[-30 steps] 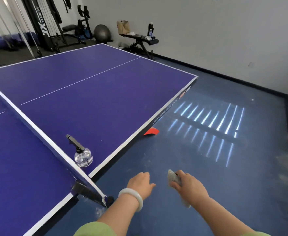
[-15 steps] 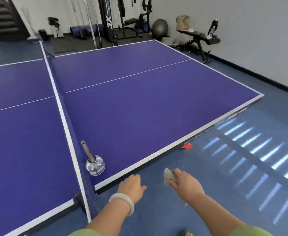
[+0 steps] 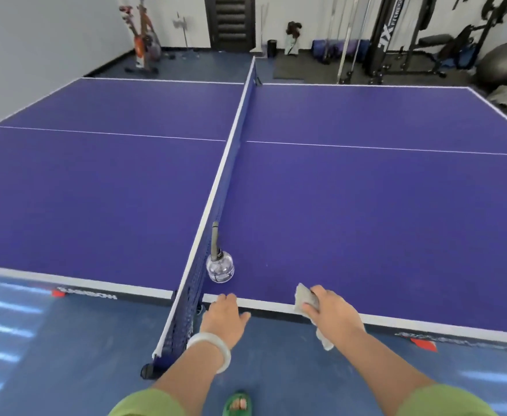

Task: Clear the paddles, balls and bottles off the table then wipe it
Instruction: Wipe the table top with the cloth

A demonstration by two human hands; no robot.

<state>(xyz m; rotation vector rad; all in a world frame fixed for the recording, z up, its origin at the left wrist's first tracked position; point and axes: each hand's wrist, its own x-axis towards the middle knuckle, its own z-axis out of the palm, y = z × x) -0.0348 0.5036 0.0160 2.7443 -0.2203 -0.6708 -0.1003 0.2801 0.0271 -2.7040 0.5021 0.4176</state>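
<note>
At the tabletop (image 3: 366,220) near edge, right hand (image 3: 333,313) fingers pinch a grey cloth (image 3: 304,298); left hand (image 3: 225,319) fingers lie loosely together.

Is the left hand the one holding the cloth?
No, the right hand grips the cloth, while the left hand holds nothing, its fingers at the table edge.

Purple table top (image 3: 366,205) looking matt, smooth. Round clear plastic bottle (image 3: 219,267) shining glossy. Grey cloth rag (image 3: 304,298) appearing soft, rough-woven. Dark blue mesh net (image 3: 216,205) looking textile. White bangle (image 3: 226,357) gleaming smooth.
</note>
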